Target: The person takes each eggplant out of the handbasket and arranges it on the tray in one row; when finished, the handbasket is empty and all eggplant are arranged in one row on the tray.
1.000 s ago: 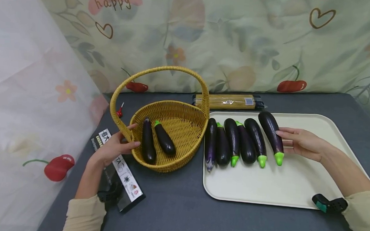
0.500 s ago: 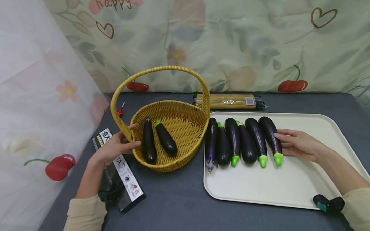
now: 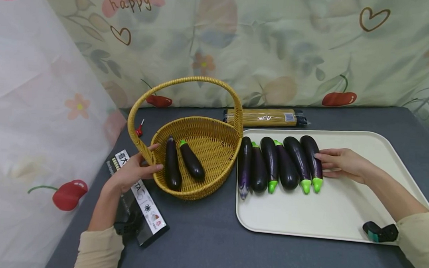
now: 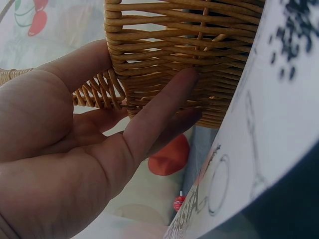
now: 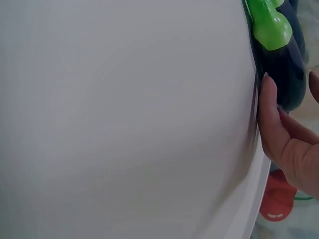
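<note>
At the left, my left hand holds the side of a yellow wicker basket at the foot of its tall handle, with fingers against the weave in the left wrist view. Two eggplants lie inside the basket, one long and dark, the other with a green cap. On a cream tray several eggplants lie side by side in a row. My right hand holds the rightmost eggplant from its right side, thumb on top. Its green cap shows in the right wrist view.
A black and white box lies under my left forearm. Behind the tray is a clear-wrapped pack of thin yellow sticks. A small red item lies left of the basket. Patterned cloth hangs behind the grey table.
My right hand has lowered its eggplant onto the tray and shifted it left against the row, so it lies closer to its neighbour. The left hand and basket stay put.
</note>
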Demonstrator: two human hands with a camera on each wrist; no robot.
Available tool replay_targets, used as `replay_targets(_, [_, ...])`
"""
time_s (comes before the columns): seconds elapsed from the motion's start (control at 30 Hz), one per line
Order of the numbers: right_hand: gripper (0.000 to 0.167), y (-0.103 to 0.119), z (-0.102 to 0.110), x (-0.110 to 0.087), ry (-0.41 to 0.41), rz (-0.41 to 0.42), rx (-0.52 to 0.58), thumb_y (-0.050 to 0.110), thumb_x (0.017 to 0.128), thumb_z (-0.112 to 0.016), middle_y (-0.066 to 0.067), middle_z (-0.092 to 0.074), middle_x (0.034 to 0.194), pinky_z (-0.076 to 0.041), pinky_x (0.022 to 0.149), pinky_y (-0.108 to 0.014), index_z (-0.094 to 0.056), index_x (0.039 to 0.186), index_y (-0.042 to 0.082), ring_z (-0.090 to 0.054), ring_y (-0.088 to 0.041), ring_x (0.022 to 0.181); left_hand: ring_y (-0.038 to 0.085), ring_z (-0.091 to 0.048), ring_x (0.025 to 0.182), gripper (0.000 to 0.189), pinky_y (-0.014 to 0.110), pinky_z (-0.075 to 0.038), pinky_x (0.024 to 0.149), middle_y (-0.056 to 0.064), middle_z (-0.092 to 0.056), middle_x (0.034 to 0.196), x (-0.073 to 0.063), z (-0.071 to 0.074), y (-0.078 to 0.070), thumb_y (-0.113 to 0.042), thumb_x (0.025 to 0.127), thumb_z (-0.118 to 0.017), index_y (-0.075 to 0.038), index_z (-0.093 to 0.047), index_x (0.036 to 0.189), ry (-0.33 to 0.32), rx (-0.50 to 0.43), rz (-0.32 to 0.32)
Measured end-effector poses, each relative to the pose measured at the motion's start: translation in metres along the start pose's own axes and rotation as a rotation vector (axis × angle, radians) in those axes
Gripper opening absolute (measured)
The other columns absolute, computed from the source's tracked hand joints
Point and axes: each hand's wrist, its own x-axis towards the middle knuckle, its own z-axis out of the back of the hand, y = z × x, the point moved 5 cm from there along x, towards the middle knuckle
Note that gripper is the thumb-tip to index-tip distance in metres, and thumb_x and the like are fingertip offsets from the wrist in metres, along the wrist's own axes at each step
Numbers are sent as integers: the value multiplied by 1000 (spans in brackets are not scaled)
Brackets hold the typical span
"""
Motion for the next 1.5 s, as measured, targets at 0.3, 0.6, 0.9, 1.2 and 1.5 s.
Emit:
replay_targets(0.3, [72, 1, 6, -6, -30, 5, 7, 35, 100, -51, -9, -59, 112, -53, 85, -36, -21, 144, -13, -62, -11, 92, 34, -55, 113, 75, 35, -52, 86, 30, -38, 137, 1, -1, 1, -13, 95, -61, -8, -15, 153, 3, 1, 3])
replay_targets(0.6, [67, 25, 33, -20, -25, 31, -40, 35, 102, -46, -15, -56, 123, -51, 87, -44, -22, 144, -12, -62, -14, 97, 30, -55, 112, 75, 36, -52, 86, 29, -39, 137, 1, 0, 1, -14, 94, -62, -10, -16, 153, -4, 4, 11])
replay_targets(0.9, [60, 59, 25, -26, 97, 59, -52, 31, 103, -44, -15, -53, 125, -49, 90, -47, -26, 146, -7, -60, -20, 106, 30, -56, 111, 76, 35, -52, 85, 30, -39, 137, 0, 0, 0, -16, 94, -62, -10, -15, 153, -6, 14, 12])
replay_targets(1.2, [47, 102, -36, -21, 261, 95, 88, 25, 102, -49, -18, -52, 124, -45, 94, -49, -40, 140, -1, -58, -25, 106, 27, -57, 110, 76, 35, -52, 86, 31, -38, 137, 0, 0, 0, -15, 95, -62, -9, -14, 153, -1, 0, 8])
replay_targets(1.5, [51, 137, -101, -6, 410, 136, 122, 23, 101, -50, -22, -51, 126, -47, 93, -48, -37, 141, -5, -57, -28, 108, 32, -55, 112, 76, 35, -52, 86, 30, -39, 137, 0, 1, 1, -15, 94, -62, -8, -14, 153, -2, -1, 4])
